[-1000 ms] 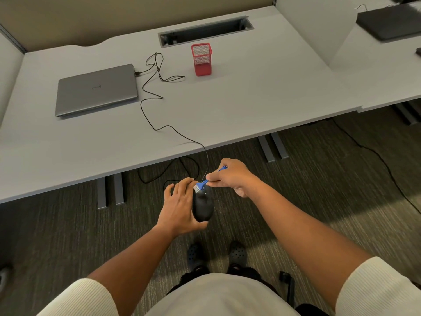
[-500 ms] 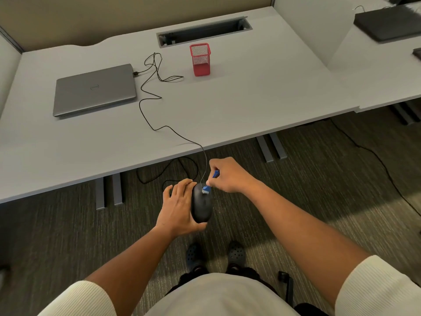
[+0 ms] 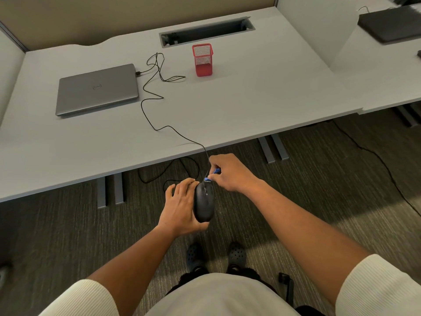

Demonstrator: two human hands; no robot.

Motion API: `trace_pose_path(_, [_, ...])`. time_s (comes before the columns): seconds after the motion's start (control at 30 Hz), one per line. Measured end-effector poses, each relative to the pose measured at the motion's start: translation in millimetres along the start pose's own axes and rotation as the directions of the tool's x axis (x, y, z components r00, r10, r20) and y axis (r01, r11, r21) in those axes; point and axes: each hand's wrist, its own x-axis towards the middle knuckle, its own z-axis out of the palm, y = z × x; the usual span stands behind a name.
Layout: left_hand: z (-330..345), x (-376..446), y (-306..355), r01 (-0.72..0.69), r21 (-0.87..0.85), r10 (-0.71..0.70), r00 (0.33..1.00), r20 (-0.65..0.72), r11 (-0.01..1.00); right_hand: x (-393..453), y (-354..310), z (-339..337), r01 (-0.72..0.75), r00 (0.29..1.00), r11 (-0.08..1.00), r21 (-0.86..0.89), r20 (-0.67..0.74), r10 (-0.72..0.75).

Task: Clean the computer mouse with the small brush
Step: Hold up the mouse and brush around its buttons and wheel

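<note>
A black wired computer mouse (image 3: 204,204) is held in the air in front of the desk edge, gripped from the left side by my left hand (image 3: 182,206). My right hand (image 3: 230,173) pinches a small blue brush (image 3: 211,175), whose head rests on the front end of the mouse where the cable leaves it. Most of the brush handle is hidden in my fingers. The mouse's black cable (image 3: 157,115) runs up over the desk to a closed grey laptop (image 3: 96,88).
The white desk (image 3: 250,101) holds the laptop at the left and a red mesh pen cup (image 3: 202,60) behind the middle. A cable slot (image 3: 206,30) lies at the back. A second desk with a dark laptop (image 3: 391,26) is to the right. Carpet and cables lie below.
My right hand has turned the brush from slanting across the mouse to a steeper hold, and its head has slid to the mouse's front end. The left hand keeps its grip.
</note>
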Motion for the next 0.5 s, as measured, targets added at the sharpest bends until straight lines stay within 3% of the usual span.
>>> trace_pose_path(0.17, [0.8, -0.7, -2.0, -0.005, 0.004, 0.005, 1.0, 0.023, 1.0, -1.6, 2.9, -3.0, -0.032, 0.964, 0.999, 0.043, 0.264, 0.02])
trace_pose_path(0.37, [-0.2, 0.0, -1.8, -0.008, 0.013, 0.008, 1.0, -0.001, 1.0, 0.5, 5.5, -0.8, -0.049, 0.998, 0.999, 0.017, -0.047, 0.049])
trace_pose_path(0.5, [-0.3, 1.0, -3.6, -0.008, 0.012, 0.007, 1.0, 0.023, 1.0, -2.2, 8.9, -3.3, -0.09, 0.985, 0.989, 0.121, 0.161, 0.07])
